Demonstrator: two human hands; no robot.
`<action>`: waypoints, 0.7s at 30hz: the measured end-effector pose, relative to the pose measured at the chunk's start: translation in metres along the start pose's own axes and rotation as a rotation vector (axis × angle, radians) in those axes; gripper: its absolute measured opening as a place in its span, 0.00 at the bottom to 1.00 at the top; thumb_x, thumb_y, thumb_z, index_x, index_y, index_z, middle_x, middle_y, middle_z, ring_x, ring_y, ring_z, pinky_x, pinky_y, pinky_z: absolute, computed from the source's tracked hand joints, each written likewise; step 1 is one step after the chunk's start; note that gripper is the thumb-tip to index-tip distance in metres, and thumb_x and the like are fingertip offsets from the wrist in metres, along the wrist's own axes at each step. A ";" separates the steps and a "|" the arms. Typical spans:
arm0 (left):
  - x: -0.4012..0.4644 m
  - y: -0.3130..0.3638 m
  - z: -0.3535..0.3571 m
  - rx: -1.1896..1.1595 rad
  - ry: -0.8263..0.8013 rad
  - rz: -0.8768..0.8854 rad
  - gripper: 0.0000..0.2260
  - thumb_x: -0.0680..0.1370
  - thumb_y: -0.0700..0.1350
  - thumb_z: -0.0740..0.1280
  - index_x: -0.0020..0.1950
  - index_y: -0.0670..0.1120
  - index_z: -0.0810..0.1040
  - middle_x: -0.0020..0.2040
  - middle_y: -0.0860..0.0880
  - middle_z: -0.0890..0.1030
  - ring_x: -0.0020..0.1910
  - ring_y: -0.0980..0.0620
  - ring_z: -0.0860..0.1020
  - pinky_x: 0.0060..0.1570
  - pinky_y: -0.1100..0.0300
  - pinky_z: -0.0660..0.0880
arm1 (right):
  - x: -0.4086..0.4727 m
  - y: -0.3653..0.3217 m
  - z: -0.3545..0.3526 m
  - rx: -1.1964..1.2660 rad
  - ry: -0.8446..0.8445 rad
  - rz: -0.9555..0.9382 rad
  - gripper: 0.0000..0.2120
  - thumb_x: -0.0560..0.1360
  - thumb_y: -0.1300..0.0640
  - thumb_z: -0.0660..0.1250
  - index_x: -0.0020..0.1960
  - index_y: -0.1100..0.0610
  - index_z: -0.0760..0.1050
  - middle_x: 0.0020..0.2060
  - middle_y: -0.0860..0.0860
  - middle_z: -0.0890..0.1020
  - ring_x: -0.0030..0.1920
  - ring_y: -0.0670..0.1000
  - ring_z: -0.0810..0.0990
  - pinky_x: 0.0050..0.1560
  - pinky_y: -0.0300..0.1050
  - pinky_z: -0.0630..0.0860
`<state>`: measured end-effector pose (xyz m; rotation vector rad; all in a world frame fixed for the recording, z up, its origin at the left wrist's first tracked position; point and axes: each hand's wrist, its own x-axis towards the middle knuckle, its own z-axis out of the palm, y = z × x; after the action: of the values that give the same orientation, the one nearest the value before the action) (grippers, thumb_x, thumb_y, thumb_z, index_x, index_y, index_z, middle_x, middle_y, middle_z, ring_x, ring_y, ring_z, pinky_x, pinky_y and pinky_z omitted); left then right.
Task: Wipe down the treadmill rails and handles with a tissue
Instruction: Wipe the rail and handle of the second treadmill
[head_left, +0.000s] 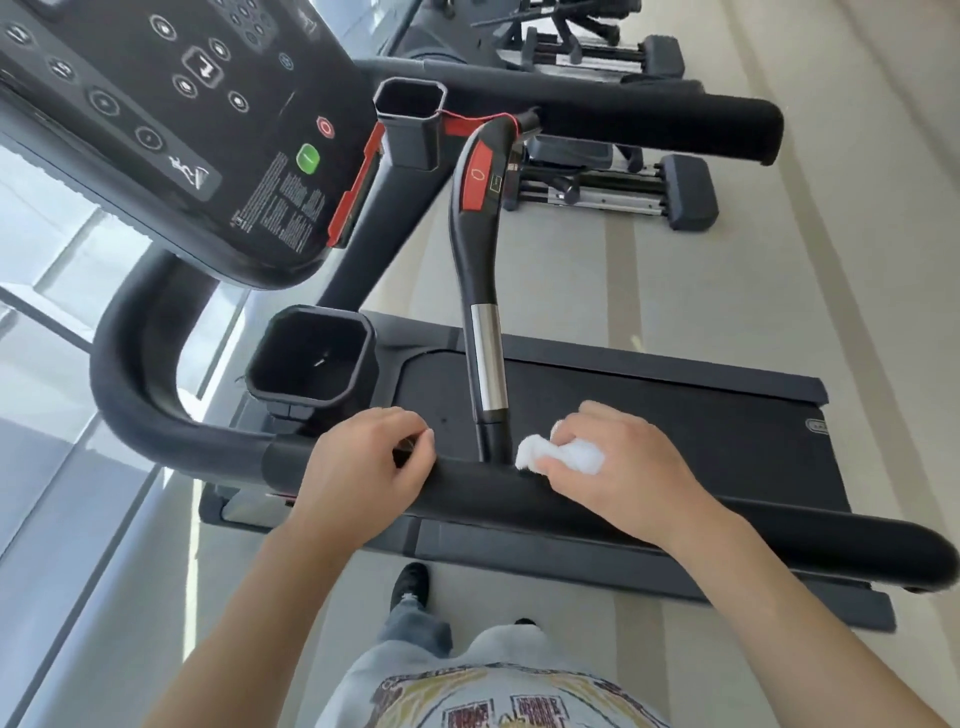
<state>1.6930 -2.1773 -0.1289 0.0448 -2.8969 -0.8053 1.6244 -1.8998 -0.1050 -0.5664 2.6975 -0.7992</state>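
Note:
I stand beside a black treadmill. Its near padded rail (483, 496) runs across the view from a curved bend at the left to a rounded end at the right. My right hand (618, 467) pinches a crumpled white tissue (558, 454) and presses it on the rail, where the centre handle bar (480, 291) with its silver grip section joins. My left hand (366, 460) rests over the rail just left of that joint, fingers curled above it; whether it grips the rail is unclear. The far rail (649, 122) lies across the top.
The console (171, 119) with buttons tilts at upper left, with two black cup holders (311, 358) (410, 122) beside it. The running belt (649, 441) lies below the rails. Other gym machines (613, 192) stand beyond. My shoe (410, 587) is on the pale floor.

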 end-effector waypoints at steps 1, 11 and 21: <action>0.004 -0.001 -0.002 -0.024 0.011 0.019 0.11 0.81 0.51 0.63 0.45 0.52 0.83 0.40 0.58 0.82 0.42 0.56 0.79 0.42 0.53 0.79 | 0.005 -0.006 0.002 0.015 0.025 -0.022 0.17 0.75 0.32 0.64 0.45 0.46 0.76 0.44 0.46 0.74 0.40 0.48 0.76 0.40 0.45 0.72; 0.093 -0.034 -0.023 -0.032 0.133 0.161 0.10 0.79 0.47 0.64 0.49 0.47 0.85 0.45 0.54 0.84 0.47 0.48 0.79 0.49 0.45 0.78 | 0.167 -0.082 0.001 -0.019 0.456 -0.213 0.15 0.82 0.41 0.67 0.60 0.51 0.77 0.52 0.48 0.73 0.44 0.53 0.78 0.40 0.46 0.74; 0.116 -0.057 -0.006 -0.105 0.100 0.125 0.12 0.77 0.49 0.61 0.47 0.50 0.85 0.42 0.58 0.82 0.45 0.51 0.79 0.55 0.48 0.75 | 0.107 -0.062 0.054 -0.264 0.378 -0.336 0.08 0.75 0.53 0.74 0.48 0.51 0.75 0.52 0.49 0.75 0.38 0.51 0.75 0.27 0.44 0.72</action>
<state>1.5786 -2.2367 -0.1393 -0.1027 -2.7287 -0.9038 1.5671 -2.0194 -0.1294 -1.0463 3.1308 -0.6873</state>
